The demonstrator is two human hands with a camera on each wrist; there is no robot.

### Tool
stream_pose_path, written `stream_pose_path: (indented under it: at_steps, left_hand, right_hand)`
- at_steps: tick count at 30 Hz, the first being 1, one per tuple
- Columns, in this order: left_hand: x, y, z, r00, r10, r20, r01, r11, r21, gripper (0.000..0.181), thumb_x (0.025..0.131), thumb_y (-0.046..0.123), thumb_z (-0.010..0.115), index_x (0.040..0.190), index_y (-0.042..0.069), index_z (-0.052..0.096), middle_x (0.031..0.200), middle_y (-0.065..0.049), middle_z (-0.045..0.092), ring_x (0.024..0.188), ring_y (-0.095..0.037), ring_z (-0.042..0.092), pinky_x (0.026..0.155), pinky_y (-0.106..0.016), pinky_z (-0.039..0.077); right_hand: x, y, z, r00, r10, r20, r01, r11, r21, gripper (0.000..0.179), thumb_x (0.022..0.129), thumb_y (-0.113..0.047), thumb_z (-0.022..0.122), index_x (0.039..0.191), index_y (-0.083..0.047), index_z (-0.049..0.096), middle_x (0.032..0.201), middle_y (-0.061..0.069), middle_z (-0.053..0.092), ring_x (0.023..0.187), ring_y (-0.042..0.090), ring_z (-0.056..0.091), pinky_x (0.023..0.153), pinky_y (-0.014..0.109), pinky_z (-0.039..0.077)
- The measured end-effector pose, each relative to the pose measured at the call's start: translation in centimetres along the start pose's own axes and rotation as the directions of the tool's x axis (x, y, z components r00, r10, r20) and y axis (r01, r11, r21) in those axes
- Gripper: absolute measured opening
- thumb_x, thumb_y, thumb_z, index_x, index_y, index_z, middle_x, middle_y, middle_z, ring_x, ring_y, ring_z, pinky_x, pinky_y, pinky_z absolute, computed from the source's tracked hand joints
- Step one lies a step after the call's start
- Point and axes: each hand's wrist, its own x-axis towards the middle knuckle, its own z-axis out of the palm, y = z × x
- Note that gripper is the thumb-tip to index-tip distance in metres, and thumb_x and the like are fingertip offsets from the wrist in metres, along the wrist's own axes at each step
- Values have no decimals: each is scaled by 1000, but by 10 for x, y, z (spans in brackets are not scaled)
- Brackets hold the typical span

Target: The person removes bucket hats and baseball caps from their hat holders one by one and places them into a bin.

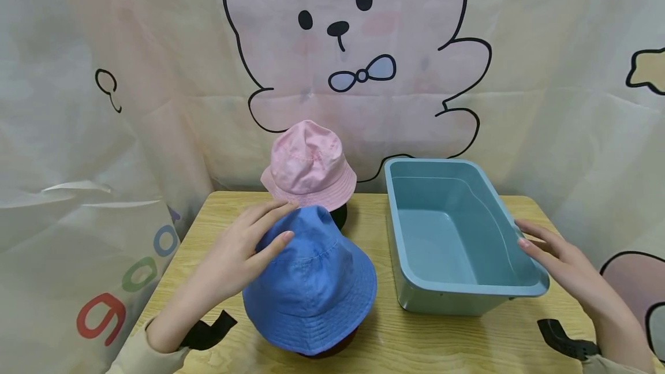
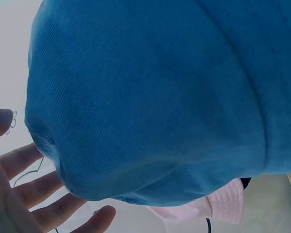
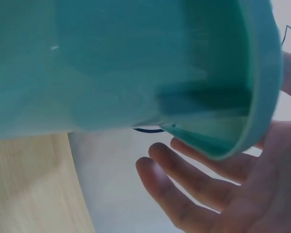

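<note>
Fingers (image 1: 271,212) of the left hand (image 1: 236,253) spread, gripping nothing, at a blue cloth bucket hat (image 1: 312,287) on the wood-grain counter (image 1: 436,345); right hand (image 1: 568,267) relaxed, gripping nothing, at right side of rectangular light-blue plastic bin (image 1: 447,302).

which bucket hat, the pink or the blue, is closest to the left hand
The blue bucket hat, in front: the left hand is right at its crown. The pink bucket hat sits farther back, toward the bear-printed curtain.
</note>
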Motion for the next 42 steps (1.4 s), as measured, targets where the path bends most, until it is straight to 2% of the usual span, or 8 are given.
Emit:
stream_pose_path:
  at_steps: [5,15,23,28,30,33,38,42]
  left_hand:
    - [0,-1,2,1000,19,-20,-18,1000,9,44,96,37,56,139,33,48,139,6,51,131,-20,48,105,-49,41]
    - [1,-3,4,999,41,-35,-40,999,29,48,90,35,66,136,28,53,137,2,54,128,-22,51,103,-48,44]
    - [2,-3,3,998,47,-32,-45,998,44,55,85,34,72,136,28,53,130,0,59,122,-22,56,98,-47,48]
    - [1,-4,1,998,53,-21,-52,998,43,59,81,35,75,135,29,54,129,-1,59,121,-23,57,98,-47,48]
    - [1,-4,1,998,53,-18,-53,998,44,59,81,34,75,135,29,54,129,-1,59,121,-24,57,98,-47,48]
    - [1,-4,0,998,57,-18,-56,997,47,58,81,33,76,134,28,55,128,-2,60,120,-24,58,97,-47,49]
    - [2,-3,0,998,67,-19,-66,997,49,56,81,30,77,132,26,57,125,-2,62,116,-23,60,95,-45,50]
    - [3,-3,2,997,74,-24,-73,996,49,54,81,27,77,131,25,58,121,0,63,111,-21,62,92,-43,51]
  right_hand:
    - [-1,8,2,1000,-15,-4,15,999,30,56,103,-37,41,154,-30,20,139,-23,33,99,-27,35,73,23,43]
    - [-2,20,9,998,-43,-37,47,993,110,52,104,-30,40,153,-25,24,128,-33,31,100,-27,33,69,11,39]
    - [-6,32,14,998,-24,-59,35,982,184,51,104,-32,38,153,-29,24,140,-29,31,106,-27,31,71,10,33]
    - [-8,36,17,997,-20,-79,43,955,293,51,104,-26,41,152,-23,28,130,-35,37,106,-26,39,70,8,36]
    - [-8,38,18,997,-17,-79,45,928,371,50,103,-24,43,152,-21,30,127,-35,41,105,-25,43,70,7,37]
    - [-8,38,20,995,-23,-95,68,862,503,49,102,-18,46,150,-18,34,126,-33,46,105,-22,47,70,6,39]
    - [-8,39,24,990,-62,-127,133,711,690,48,101,-6,45,147,-15,39,126,-28,54,108,-17,52,74,7,44]
    - [-9,38,26,987,-67,-145,152,674,723,48,100,-3,45,146,-13,41,126,-25,56,108,-14,55,75,9,48]
